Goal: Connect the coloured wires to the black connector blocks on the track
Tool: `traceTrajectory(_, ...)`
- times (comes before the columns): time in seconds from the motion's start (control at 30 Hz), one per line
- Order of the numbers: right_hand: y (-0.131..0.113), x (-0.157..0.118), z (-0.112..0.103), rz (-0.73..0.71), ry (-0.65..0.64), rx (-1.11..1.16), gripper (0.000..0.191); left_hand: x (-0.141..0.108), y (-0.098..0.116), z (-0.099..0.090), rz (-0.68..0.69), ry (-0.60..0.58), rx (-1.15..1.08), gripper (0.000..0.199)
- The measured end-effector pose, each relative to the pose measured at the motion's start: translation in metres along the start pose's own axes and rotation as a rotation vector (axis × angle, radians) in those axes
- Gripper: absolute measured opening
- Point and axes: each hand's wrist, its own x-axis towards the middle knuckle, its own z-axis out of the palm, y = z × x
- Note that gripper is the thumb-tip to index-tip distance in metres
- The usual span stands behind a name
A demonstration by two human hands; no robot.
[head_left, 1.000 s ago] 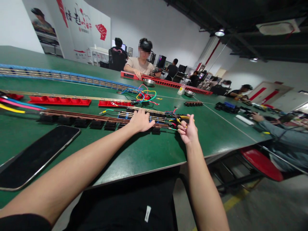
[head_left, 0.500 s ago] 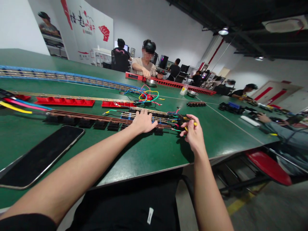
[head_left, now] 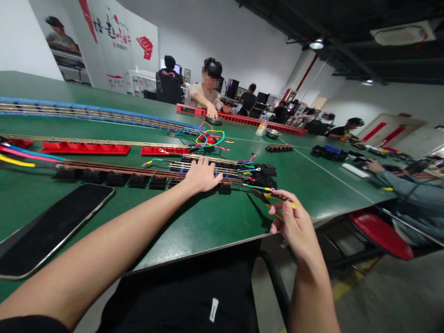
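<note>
We are laying our left hand (head_left: 203, 175) down on the long brown strip (head_left: 163, 173) and the blue strip (head_left: 176, 166) beside it, and its fingers are spreading a little, with the thumb pointing right. With our right hand (head_left: 296, 222) we are holding the pliers (head_left: 282, 198), which have yellow and black handles. The thumb and first finger are pinching the top handle, and the other fingers are curling loosely near the lower one. The pliers are pointing left, just past the right end of the strips, over the near side of the green table (head_left: 208, 224). Their tip is sitting close to the green wire (head_left: 258, 187), but we are not able to tell if they are touching.

That wire is sticking out to the right, and a blue wire (head_left: 249, 170) is lying a bit farther away, beside the black blocks (head_left: 265, 169). On the near left, a flat black phone (head_left: 58, 229) is lying on the table. Past the brown strip, red trays (head_left: 85, 148) are lying in a row, and a long blue track (head_left: 104, 114) is stretching out behind them. On the far side, another person is reaching a hand (head_left: 211, 111) into a metal bowl (head_left: 217, 122).
</note>
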Motion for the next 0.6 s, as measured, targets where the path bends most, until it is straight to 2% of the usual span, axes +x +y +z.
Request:
traceTrajectory(0.23,0.0,-0.003,0.0,-0.033,0.031,0.001,0.047,-0.001,0.001,0.0,0.013,0.021,0.011,0.061)
traceTrajectory(0.37,0.01,0.004,-0.003,-0.038,0.067,0.027,0.047,-0.001,0.001,0.001,0.026,0.04,0.011,0.06)
traceTrajectory(0.6,0.029,0.015,-0.007,-0.033,-0.049,0.093,0.047,-0.001,0.001,-0.001,0.017,0.025,0.011,0.059)
